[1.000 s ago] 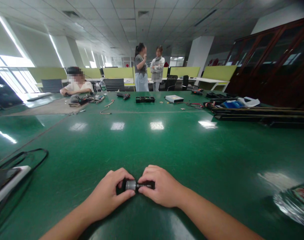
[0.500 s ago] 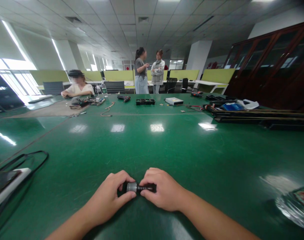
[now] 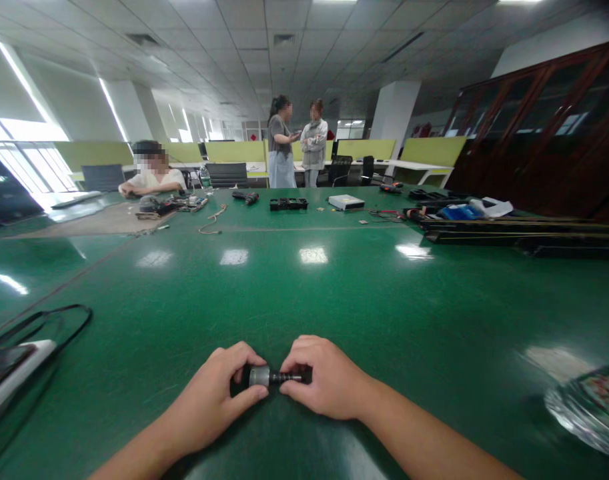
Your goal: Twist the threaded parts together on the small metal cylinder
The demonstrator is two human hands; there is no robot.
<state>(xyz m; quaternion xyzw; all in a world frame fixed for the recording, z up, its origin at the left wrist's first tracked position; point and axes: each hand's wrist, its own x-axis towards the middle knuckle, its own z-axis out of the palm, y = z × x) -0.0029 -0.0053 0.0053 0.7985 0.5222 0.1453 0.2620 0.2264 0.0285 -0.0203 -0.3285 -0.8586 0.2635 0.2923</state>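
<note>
- A metal part [image 3: 259, 376] is held between the two hands, low over the green table [image 3: 304, 293]; its silver collar is gripped by the thumb and fingers of the left hand [image 3: 211, 393].
- Its thin dark shaft is pinched between the thumb and fingers of the right hand [image 3: 327, 377].
- Well to the right of the right hand, a glass dish [image 3: 579, 420] is seen.
- Well to the left of the left hand, a white-edged device [image 3: 19, 373] is placed, with a black cable [image 3: 79, 320] looped beside it.
- Far beyond the hands, a drill [image 3: 245, 197], a black tray [image 3: 289, 204] and a pale box [image 3: 346, 203] are set out in a row.
- Beyond and right of the hands, long dark bars [image 3: 514, 237] are piled beside a blue item [image 3: 461, 212].
- Both ends of the metal part are partly covered by the hands; whether the table is touched by it cannot be told.
- The device is cut off by the view's edge, and the dish's contents are blurred.
</note>
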